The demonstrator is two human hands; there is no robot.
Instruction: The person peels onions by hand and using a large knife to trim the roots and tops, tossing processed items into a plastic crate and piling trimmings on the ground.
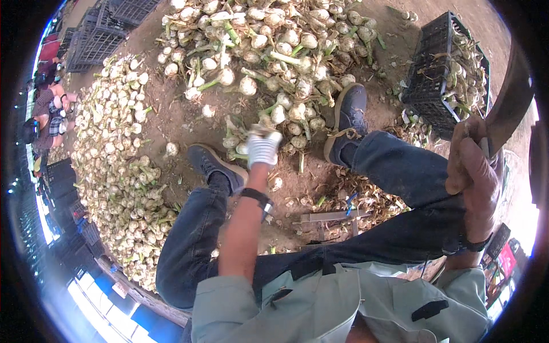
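My left hand (264,148), in a white glove, reaches down between my shoes to the near edge of a heap of garlic bulbs (279,47) with stems attached. It is motion-blurred, and whether its fingers hold a bulb is hidden. At the right, above my thigh, my bare right hand (474,167) is closed around the handle of a tool with a broad curved blade (512,100), which looks like a sickle. The blade points up and away from me. A single bulb (171,148) lies on the dirt to the left of my left shoe (214,165).
A black plastic crate (422,73) of garlic stands tilted at the right. Another large garlic pile (116,180) spreads along the left. Dry husks (377,195) and a wooden piece (326,216) lie below my legs. Stacked crates (101,36) and people (47,111) are farther left.
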